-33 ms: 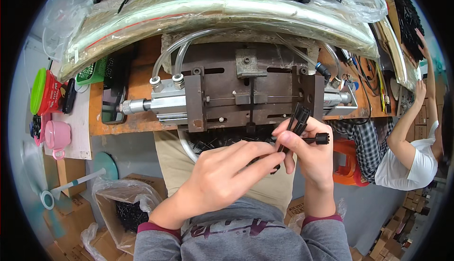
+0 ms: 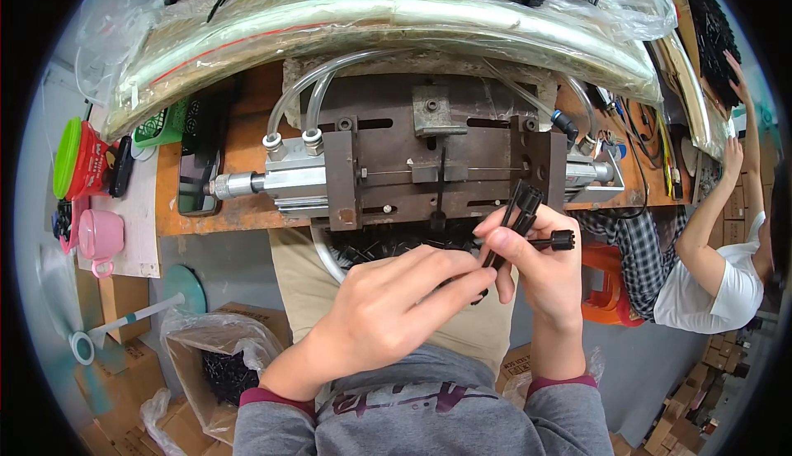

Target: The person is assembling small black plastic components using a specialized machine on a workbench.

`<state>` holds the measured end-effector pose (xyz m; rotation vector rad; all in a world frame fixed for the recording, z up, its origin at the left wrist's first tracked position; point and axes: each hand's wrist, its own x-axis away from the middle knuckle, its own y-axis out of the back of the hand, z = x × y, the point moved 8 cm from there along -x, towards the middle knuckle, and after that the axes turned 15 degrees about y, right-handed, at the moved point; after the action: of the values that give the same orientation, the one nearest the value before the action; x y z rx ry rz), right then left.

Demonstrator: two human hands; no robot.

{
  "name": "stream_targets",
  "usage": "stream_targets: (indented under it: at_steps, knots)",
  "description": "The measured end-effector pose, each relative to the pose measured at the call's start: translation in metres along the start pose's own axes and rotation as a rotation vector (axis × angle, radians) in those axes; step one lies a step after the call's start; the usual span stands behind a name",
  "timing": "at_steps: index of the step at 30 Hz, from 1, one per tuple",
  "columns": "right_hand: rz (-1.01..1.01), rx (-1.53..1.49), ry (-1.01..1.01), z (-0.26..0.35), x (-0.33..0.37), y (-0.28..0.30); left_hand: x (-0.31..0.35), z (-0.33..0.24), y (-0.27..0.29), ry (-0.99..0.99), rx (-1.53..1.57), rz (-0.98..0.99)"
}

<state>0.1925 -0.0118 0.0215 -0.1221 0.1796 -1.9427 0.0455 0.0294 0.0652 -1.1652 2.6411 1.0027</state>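
In front of my body, below the metal fixture, my two hands meet. Several black plastic rods (image 2: 525, 207) with wider, ribbed ends are pinched between the thumb and fingers of my right hand (image 2: 536, 262). One crown-like toothed end (image 2: 563, 240) points right. My left hand (image 2: 392, 299) is closed on the lower part of a black rod, whose tip shows under its fingers; the rest is hidden. Beyond my hands, another thin black rod (image 2: 442, 177) lies across the middle of the dark metal fixture (image 2: 388, 200), below a small clamp block (image 2: 431, 109).
Silver air cylinders (image 2: 297, 177) with clear hoses flank the fixture. A plastic-lined tray (image 2: 396, 17) of black parts spans the back. Black parts lie under the fixture's front edge. At left are a pink cup (image 2: 101, 235) and a lined carton (image 2: 186, 344); a co-worker (image 2: 714, 274) sits at right.
The black rod in the fixture has tilted slightly, its upper end moving a little away from the clamp block. My hands have barely moved.
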Motion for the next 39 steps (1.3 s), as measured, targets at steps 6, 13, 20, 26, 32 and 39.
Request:
stream_targets:
  at_steps: [6, 13, 20, 26, 32, 39]
  knots:
    - [-0.052, 0.041, 0.127, 0.006, 0.000, 0.019, 0.001, 0.013, 0.001, 0.058, -0.241, -0.138]
    - [-0.004, -0.169, 0.145, 0.012, 0.007, 0.009, -0.008, 0.025, -0.016, 0.085, -0.507, -0.132]
    - [-0.046, -0.095, 0.120, 0.010, 0.009, 0.022, -0.010, 0.026, -0.014, 0.104, -0.525, -0.123]
    - [-0.082, -0.113, 0.094, 0.003, 0.009, 0.019, -0.003, 0.004, -0.001, 0.005, -0.044, -0.036]
    - [-0.013, -0.239, 0.078, -0.002, 0.005, 0.008, 0.005, -0.007, 0.007, -0.029, 0.020, -0.025]
    - [-0.156, 0.065, 0.298, 0.017, 0.008, 0.022, 0.005, 0.018, 0.008, 0.180, -0.134, -0.139]
